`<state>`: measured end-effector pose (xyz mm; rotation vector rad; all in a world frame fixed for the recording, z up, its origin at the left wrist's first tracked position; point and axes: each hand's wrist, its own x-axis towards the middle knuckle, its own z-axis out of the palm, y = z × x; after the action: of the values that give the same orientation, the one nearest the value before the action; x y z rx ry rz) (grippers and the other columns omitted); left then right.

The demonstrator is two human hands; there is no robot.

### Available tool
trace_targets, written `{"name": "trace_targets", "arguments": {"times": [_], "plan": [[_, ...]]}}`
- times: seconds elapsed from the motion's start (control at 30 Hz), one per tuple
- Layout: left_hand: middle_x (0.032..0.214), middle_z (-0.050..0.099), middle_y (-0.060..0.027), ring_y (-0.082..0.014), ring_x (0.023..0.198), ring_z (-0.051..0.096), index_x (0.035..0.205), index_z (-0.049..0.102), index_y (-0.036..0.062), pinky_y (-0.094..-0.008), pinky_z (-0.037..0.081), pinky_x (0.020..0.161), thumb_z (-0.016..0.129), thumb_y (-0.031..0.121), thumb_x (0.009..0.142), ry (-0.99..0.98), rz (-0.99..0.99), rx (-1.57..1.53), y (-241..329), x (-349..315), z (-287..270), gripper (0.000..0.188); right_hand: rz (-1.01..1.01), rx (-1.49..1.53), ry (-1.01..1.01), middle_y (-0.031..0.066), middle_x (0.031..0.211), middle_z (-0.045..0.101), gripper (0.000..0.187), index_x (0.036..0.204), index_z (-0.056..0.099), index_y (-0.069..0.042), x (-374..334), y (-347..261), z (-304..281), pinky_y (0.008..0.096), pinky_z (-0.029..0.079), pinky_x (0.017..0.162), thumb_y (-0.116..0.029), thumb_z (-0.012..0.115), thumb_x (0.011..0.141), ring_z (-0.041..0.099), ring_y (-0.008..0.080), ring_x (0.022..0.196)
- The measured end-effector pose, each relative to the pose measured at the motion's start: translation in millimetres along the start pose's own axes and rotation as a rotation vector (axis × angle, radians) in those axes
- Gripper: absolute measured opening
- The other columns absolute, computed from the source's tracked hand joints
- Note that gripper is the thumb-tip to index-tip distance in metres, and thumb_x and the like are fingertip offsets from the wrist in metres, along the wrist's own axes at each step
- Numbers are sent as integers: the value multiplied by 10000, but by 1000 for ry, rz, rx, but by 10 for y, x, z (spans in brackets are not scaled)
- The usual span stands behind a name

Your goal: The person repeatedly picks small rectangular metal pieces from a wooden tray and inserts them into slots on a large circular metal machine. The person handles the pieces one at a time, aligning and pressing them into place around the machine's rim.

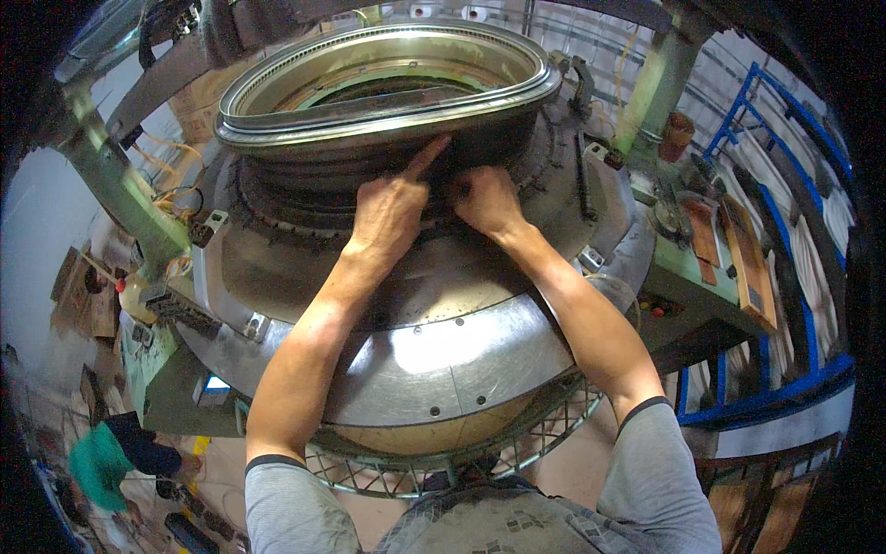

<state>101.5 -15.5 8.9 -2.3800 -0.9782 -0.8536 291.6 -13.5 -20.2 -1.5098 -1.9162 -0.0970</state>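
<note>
A round machine with a wide polished metal table (pixel 434 355) fills the space before me. From its middle rises a dark cylinder (pixel 305 180), topped by a shiny metal ring (pixel 369 126) with a toothed inner edge. My left hand (pixel 389 208) is at the cylinder's near side, its index finger stretched up against the dark wall beneath the ring and the other fingers bent. Just to its right, my right hand (pixel 489 198) is closed close to the same wall. Its fingertips are in shadow, so whatever they pinch is hidden.
Green posts (pixel 129 198) flank the machine. At right are a ledge with a wooden board (pixel 746 263) and a blue rack (pixel 803 240) holding pale cloth. A lattice guard (pixel 544 434) runs below the table. A person in green (pixel 100 466) is at lower left.
</note>
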Motion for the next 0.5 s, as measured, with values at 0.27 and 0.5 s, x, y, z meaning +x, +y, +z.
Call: {"name": "trace_targets", "arguments": {"times": [0.27, 0.5], "plan": [[1543, 449, 12, -318, 697, 729, 962, 775, 38, -410, 618, 660, 636, -47, 692, -44, -8, -23, 44, 3, -58, 315, -61, -36, 32, 236, 744, 681, 169, 743, 728, -24, 60, 31, 162, 512, 561, 686, -185, 680, 743, 679, 432, 708], [1556, 431, 34, -307, 723, 734, 775, 756, 52, -414, 618, 680, 629, -43, 694, -27, -3, -71, 36, 6, -56, 178, -69, -127, 73, 251, 720, 687, 223, 704, 739, -22, 50, -93, 101, 492, 582, 652, -235, 679, 729, 702, 400, 668]]}}
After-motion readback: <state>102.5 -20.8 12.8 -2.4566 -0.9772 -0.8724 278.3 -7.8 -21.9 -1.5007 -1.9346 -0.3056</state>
